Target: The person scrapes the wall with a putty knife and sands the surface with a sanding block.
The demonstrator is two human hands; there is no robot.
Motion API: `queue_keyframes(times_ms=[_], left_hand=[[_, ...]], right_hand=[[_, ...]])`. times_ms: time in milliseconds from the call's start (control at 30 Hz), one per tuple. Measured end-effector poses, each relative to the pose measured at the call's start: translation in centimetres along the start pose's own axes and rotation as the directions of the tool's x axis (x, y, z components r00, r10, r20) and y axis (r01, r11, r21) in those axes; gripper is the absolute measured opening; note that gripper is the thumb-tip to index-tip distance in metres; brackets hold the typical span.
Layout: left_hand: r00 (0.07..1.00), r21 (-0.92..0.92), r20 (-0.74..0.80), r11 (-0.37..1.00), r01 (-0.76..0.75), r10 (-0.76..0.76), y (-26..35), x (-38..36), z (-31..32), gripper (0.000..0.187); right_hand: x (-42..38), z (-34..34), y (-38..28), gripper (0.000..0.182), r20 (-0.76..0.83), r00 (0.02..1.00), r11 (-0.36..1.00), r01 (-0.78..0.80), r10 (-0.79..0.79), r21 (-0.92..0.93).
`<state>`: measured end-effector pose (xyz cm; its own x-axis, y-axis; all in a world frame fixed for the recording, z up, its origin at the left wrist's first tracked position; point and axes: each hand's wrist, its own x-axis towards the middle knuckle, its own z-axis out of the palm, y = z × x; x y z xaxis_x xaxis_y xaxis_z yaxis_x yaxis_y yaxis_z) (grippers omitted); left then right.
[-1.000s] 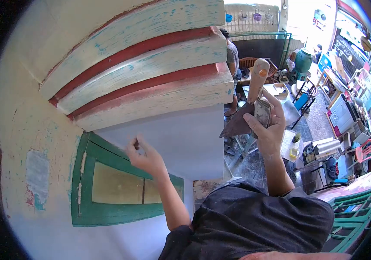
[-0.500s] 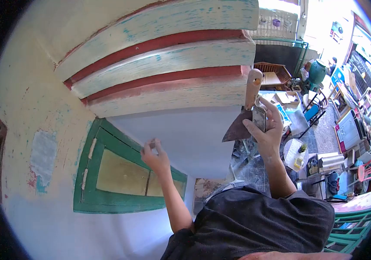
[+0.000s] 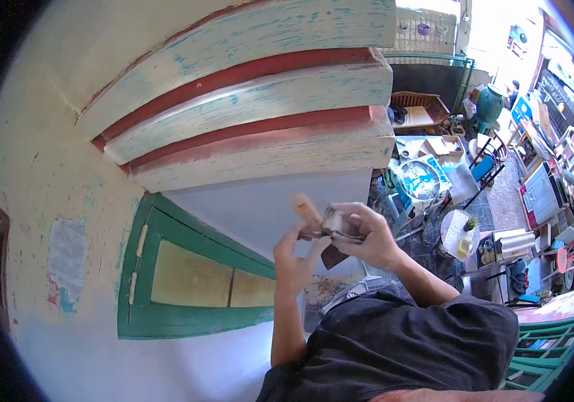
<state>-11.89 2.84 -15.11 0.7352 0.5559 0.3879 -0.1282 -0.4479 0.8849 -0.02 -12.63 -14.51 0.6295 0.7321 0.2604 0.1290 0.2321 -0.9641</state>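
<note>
My left hand (image 3: 294, 264) and my right hand (image 3: 377, 244) meet in front of my chest. A scraper with a wooden handle (image 3: 306, 211) and a dark blade (image 3: 333, 257) lies between them, handle tilted up. The fingers of my left hand pinch it near the neck. My right hand grips a small grey block (image 3: 340, 224) beside the scraper; the blade shows below the block. My left thumb comes close to the block's lower edge, and whether it touches is unclear.
Overhead are cream and red stepped mouldings (image 3: 253, 100) with worn paint. A green-framed panel (image 3: 200, 317) is at left. Below right are a round table (image 3: 449, 231), chairs, a blue-covered table with a round tray (image 3: 419, 179), and a wooden bench (image 3: 434, 107).
My right hand has moved left and down with the scraper and block. My left hand, empty before, has moved right and taken hold of the scraper. The scraper's blade now points down and right.
</note>
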Motion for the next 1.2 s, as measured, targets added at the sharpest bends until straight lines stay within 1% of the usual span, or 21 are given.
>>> queue_keyframes(times_ms=[33, 133, 167, 267, 300, 400, 433, 467, 567, 600, 667, 700, 767, 800, 867, 933, 967, 1000, 1067, 1133, 1200], left_hand=[[0.999, -0.013, 0.024, 0.999, 0.044, -0.043, 0.0, -0.3, 0.4, 0.022], [0.993, -0.051, 0.051, 0.992, 0.113, -0.110, -0.6, -0.8, 0.8, 0.022], [0.990, -0.081, 0.045, 0.987, 0.138, -0.135, -0.8, -0.9, 0.9, 0.022], [0.989, -0.098, 0.040, 0.984, 0.147, -0.144, -1.1, -1.4, 1.4, 0.018], [0.988, -0.092, 0.049, 0.984, 0.151, -0.147, -1.3, -1.6, 1.5, 0.018], [0.987, -0.122, -0.013, 0.980, 0.154, -0.157, -1.6, -2.3, 1.8, 0.015], [0.987, -0.112, -0.046, 0.983, 0.148, -0.154, -1.5, -2.3, 1.8, 0.015], [0.986, -0.103, -0.080, 0.985, 0.140, -0.149, -1.4, -2.3, 1.7, 0.016], [0.967, -0.153, -0.135, 0.969, 0.194, -0.215, -1.5, -2.4, 1.5, 0.015], [0.966, -0.156, -0.141, 0.969, 0.193, -0.215, -1.5, -2.4, 1.4, 0.015], [0.969, -0.157, -0.177, 0.977, 0.147, -0.174, -1.5, -2.1, 1.1, 0.014], [0.968, -0.158, -0.182, 0.977, 0.146, -0.174, -1.5, -2.0, 0.9, 0.014], [0.966, -0.133, -0.206, 0.983, 0.129, -0.155, -1.5, -2.0, 0.3, 0.013], [0.964, -0.136, -0.216, 0.982, 0.128, -0.156, -1.5, -2.0, 0.1, 0.013], [0.953, -0.150, -0.221, 0.973, 0.175, -0.205, -1.5, -2.1, -0.6, 0.013], [0.962, -0.118, -0.210, 0.981, 0.154, -0.176, -2.1, -2.4, -1.5, 0.016], [0.971, -0.082, -0.184, 0.987, 0.139, -0.152, -2.4, -2.5, -1.9, 0.019], [0.968, -0.086, -0.199, 0.986, 0.140, -0.155, -2.8, -2.6, -2.3, 0.019], [0.959, -0.105, -0.231, 0.984, 0.142, -0.163, -3.6, -3.0, -2.9, 0.018], [0.953, -0.130, -0.245, 0.980, 0.150, -0.179, -3.9, -3.3, -3.5, 0.019], [0.949, -0.156, -0.258, 0.977, 0.145, -0.182, -3.9, -3.6, -4.3, 0.021]], right_hand=[[0.0, 0.1, 0.2, 0.062, 0.010, 0.999, 0.998, 0.049, -0.049, -0.030], [0.0, -0.1, 1.0, 0.063, 0.039, 0.999, 0.997, 0.006, -0.004, -0.072], [0.1, -0.4, 1.0, 0.064, 0.091, 0.995, 0.982, 0.044, -0.028, -0.183], [-0.1, -0.4, 1.1, 0.063, 0.040, 0.996, 0.975, 0.082, -0.075, -0.205], [-0.1, -0.4, 1.7, 0.061, 0.006, 0.996, 0.984, 0.089, -0.089, -0.153], [-0.3, -1.0, 2.9, 0.058, -0.051, 0.993, 0.974, 0.092, -0.104, -0.208], [-0.3, -1.4, 2.7, 0.048, -0.066, 0.995, 0.971, 0.051, -0.069, -0.236], [-0.1, -1.8, 2.5, 0.048, -0.067, 0.995, 0.970, 0.052, -0.070, -0.236], [1.1, -2.9, 1.9, 0.032, -0.131, 0.919, 0.890, 0.313, -0.372, -0.331], [1.4, -3.3, 1.7, 0.032, -0.125, 0.919, 0.889, 0.316, -0.373, -0.332], [1.6, -4.1, 1.0, 0.033, -0.198, 0.865, 0.842, 0.357, -0.462, -0.405], [1.5, -4.3, 0.8, 0.029, -0.266, 0.846, 0.840, 0.321, -0.463, -0.438], [1.4, -4.5, -0.5, 0.027, -0.287, 0.812, 0.804, 0.329, -0.509, -0.496], [1.4, -4.4, -1.0, 0.026, -0.304, 0.774, 0.765, 0.332, -0.556, -0.552], [1.2, -3.8, -1.2, 0.025, -0.320, 0.766, 0.760, 0.316, -0.557, -0.568], [1.0, -3.5, -1.0, 0.026, -0.301, 0.629, 0.597, 0.332, -0.717, -0.730], [1.3, -3.3, -1.0, 0.032, -0.276, 0.545, 0.510, 0.342, -0.792, -0.790], [1.5, -3.2, -0.8, 0.032, -0.264, 0.549, 0.507, 0.354, -0.793, -0.786], [1.9, -3.1, -0.3, 0.038, -0.287, 0.468, 0.461, 0.315, -0.836, -0.829], [2.5, -3.5, -1.2, 0.039, -0.131, 0.460, 0.241, 0.190, -0.878, -0.952], [3.6, -3.8, -2.0, 0.040, -0.067, 0.416, 0.125, 0.115, -0.907, -0.985]])
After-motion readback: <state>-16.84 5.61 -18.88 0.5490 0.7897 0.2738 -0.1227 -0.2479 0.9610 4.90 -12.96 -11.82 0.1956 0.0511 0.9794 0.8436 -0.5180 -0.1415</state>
